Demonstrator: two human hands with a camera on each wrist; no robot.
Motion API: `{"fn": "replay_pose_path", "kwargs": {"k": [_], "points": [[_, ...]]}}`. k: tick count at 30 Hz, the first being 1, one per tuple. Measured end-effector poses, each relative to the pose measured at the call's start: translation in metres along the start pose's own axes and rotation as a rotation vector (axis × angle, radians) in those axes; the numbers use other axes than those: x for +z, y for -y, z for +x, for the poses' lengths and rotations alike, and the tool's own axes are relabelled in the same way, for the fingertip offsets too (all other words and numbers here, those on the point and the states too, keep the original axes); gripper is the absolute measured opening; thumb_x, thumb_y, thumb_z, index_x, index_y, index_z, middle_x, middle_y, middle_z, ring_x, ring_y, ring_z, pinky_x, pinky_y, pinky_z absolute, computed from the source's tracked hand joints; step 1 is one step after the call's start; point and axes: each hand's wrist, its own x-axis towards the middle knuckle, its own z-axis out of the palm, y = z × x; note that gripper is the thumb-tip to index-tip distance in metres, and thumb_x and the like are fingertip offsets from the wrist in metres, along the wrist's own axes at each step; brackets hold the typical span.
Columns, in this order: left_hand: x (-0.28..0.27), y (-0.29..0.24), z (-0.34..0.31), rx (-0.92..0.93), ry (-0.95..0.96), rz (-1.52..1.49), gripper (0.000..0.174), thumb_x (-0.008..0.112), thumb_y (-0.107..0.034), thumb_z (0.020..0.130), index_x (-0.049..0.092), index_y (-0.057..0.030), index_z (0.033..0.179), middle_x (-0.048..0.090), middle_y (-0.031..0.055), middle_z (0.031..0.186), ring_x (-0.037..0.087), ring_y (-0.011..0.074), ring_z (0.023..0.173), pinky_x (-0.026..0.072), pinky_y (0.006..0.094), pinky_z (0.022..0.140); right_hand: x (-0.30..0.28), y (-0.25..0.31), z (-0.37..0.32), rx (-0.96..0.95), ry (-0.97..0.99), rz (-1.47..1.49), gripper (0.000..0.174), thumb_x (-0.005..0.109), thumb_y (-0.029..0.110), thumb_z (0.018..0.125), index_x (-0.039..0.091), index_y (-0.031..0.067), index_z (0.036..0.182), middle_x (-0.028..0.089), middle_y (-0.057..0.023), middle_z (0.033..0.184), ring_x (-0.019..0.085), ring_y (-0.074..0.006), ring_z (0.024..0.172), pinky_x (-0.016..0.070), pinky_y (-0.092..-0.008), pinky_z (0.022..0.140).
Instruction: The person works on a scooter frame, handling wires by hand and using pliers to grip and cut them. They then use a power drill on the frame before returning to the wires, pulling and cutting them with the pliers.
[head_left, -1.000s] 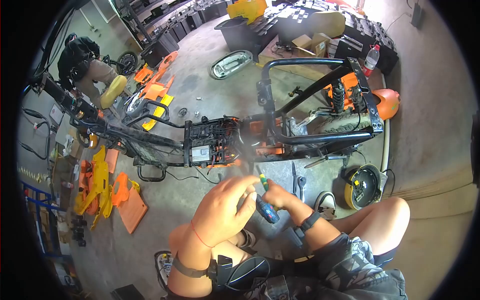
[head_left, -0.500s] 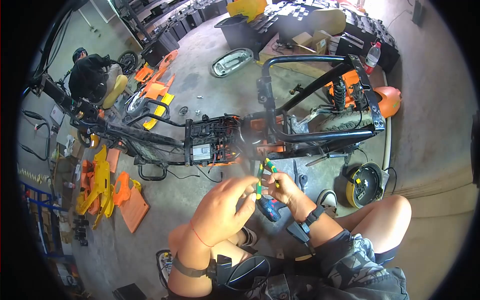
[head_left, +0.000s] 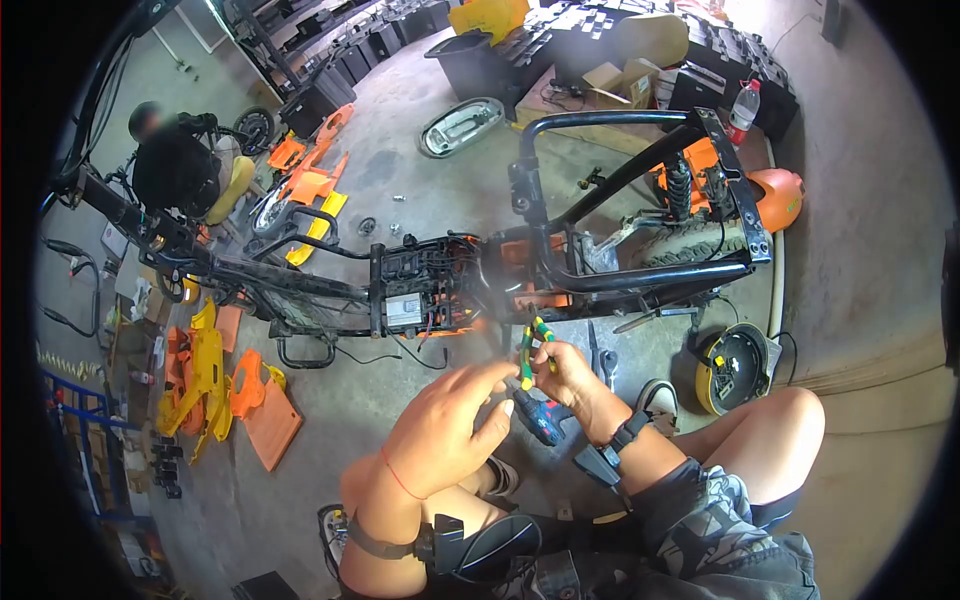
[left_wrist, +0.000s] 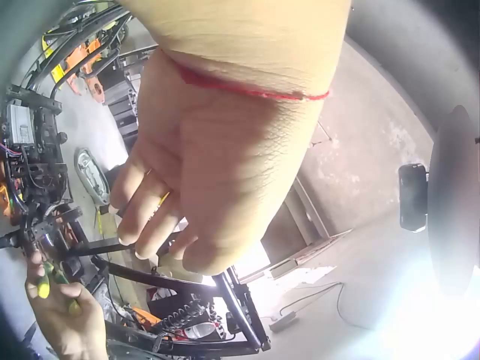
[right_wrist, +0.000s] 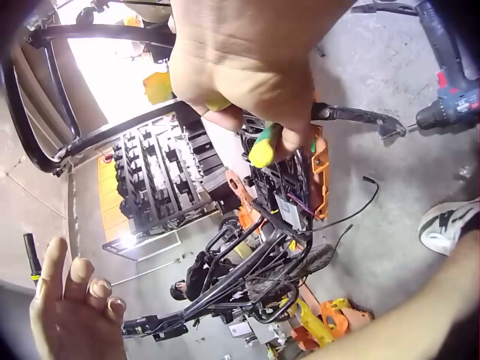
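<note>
My right hand (head_left: 568, 378) holds a pair of pliers (head_left: 527, 368) by green-and-yellow handles, which stand spread apart beside the motorbike frame (head_left: 650, 278). The pliers' head is hard to make out against the dark parts. In the right wrist view, one yellow handle end (right_wrist: 262, 153) sticks out beside the fingers. My left hand (head_left: 440, 425) hovers close to the handles, its fingers loosely bent and nothing in its grasp. The right wrist view shows that left hand (right_wrist: 79, 315) with fingers apart. Below both hands a blue cordless drill (head_left: 540, 416) lies on the floor.
A yellow helmet (head_left: 712, 375) lies upturned at the right, near a shoe (head_left: 657, 398). Orange and yellow body panels (head_left: 265, 410) lie at the left. Another person (head_left: 180, 165) sits in the back left. Loose cables (head_left: 420, 355) hang from the frame.
My right hand has moved up and turned, and the pliers' handles now show spread apart. The left hand has stayed nearly in place. The person at the back has shifted.
</note>
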Motion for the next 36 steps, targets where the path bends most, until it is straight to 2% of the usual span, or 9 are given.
{"fn": "replay_pose_path", "kwargs": {"k": [3,6,10,13,17,20,28,32,36], "points": [[-0.001,0.000,0.000,-0.004,0.032,0.021,0.033,0.064,-0.015,0.089,0.058,-0.0044,0.120,0.066,0.0151,0.098,0.064,0.0338,0.091,0.0515,0.0422,0.081,0.003,-0.009,0.005,-0.029,0.005,0.084,0.034,0.048,-0.007,0.070,0.046,0.0007,0.103,0.054,-0.0158,0.098,0.058,-0.0311,0.089,0.0533,-0.0446,0.071],[0.000,0.000,-0.001,0.006,0.070,0.054,0.035,0.064,-0.015,0.089,0.058,-0.0045,0.122,0.065,0.0143,0.100,0.064,0.0308,0.091,0.0524,0.0399,0.081,0.016,-0.024,-0.002,-0.088,-0.105,-0.046,0.048,0.048,-0.010,0.069,0.041,0.0040,0.114,0.050,-0.0132,0.100,0.057,-0.0299,0.086,0.0518,-0.0422,0.064],[0.000,-0.001,-0.001,0.011,0.084,0.078,0.037,0.064,-0.014,0.089,0.057,-0.0050,0.124,0.065,0.0135,0.101,0.065,0.0283,0.092,0.0532,0.0383,0.081,0.049,-0.046,-0.019,-0.182,-0.092,-0.375,0.068,0.056,-0.003,0.076,0.033,0.0048,0.139,0.051,-0.0088,0.100,0.055,-0.0215,0.089,0.0499,-0.0346,0.069],[0.001,0.003,-0.003,0.017,0.085,0.066,0.039,0.065,-0.015,0.089,0.057,-0.0044,0.125,0.064,0.0139,0.103,0.065,0.0290,0.092,0.0530,0.0385,0.082,0.081,-0.044,-0.041,-0.114,-0.090,-0.261,0.069,0.059,0.000,0.080,0.031,0.0032,0.142,0.051,-0.0088,0.101,0.053,-0.0195,0.087,0.0493,-0.0352,0.070],[0.001,-0.004,-0.006,-0.035,0.113,0.082,0.040,0.065,-0.015,0.089,0.056,-0.0037,0.126,0.065,0.0142,0.105,0.065,0.0289,0.093,0.0527,0.0384,0.082,0.042,-0.055,-0.015,-0.113,-0.131,-0.298,0.062,0.058,0.000,0.080,0.035,0.0047,0.137,0.051,-0.0080,0.098,0.053,-0.0194,0.087,0.0496,-0.0379,0.070],[0.003,-0.004,-0.011,-0.019,0.133,0.075,0.041,0.065,-0.014,0.089,0.056,-0.0036,0.127,0.065,0.0141,0.106,0.065,0.0280,0.093,0.0527,0.0380,0.083,0.019,-0.050,-0.010,-0.003,-0.188,-0.217,0.039,0.056,0.000,0.076,0.044,0.0116,0.112,0.046,-0.0042,0.089,0.049,-0.0186,0.080,0.0476,-0.0486,0.070],[0.002,-0.001,-0.014,-0.034,0.152,0.111,0.041,0.066,-0.015,0.089,0.056,-0.0045,0.127,0.065,0.0143,0.106,0.066,0.0276,0.095,0.0528,0.0380,0.084,0.004,-0.039,-0.010,-0.064,-0.109,-0.040,0.047,0.051,-0.004,0.071,0.046,0.0134,0.114,0.045,-0.0034,0.088,0.047,-0.0208,0.083,0.0448,-0.0653,0.083],[0.003,-0.001,-0.011,-0.045,0.179,0.118,0.041,0.066,-0.016,0.089,0.056,-0.0053,0.127,0.065,0.0140,0.107,0.066,0.0277,0.096,0.0527,0.0383,0.085,0.012,-0.040,-0.013,-0.040,-0.150,-0.113,0.045,0.050,-0.004,0.071,0.046,0.0127,0.113,0.047,-0.0039,0.089,0.049,-0.0209,0.085,0.0447,-0.0659,0.085],[0.002,-0.001,-0.010,-0.060,0.187,0.130,0.041,0.065,-0.017,0.089,0.056,-0.0059,0.128,0.065,0.0138,0.108,0.066,0.0281,0.096,0.0525,0.0386,0.085,0.003,-0.048,-0.007,-0.115,-0.066,0.107,0.043,0.049,-0.005,0.070,0.045,0.0122,0.110,0.048,-0.0038,0.090,0.050,-0.0205,0.087,0.0452,-0.0650,0.087]]}}
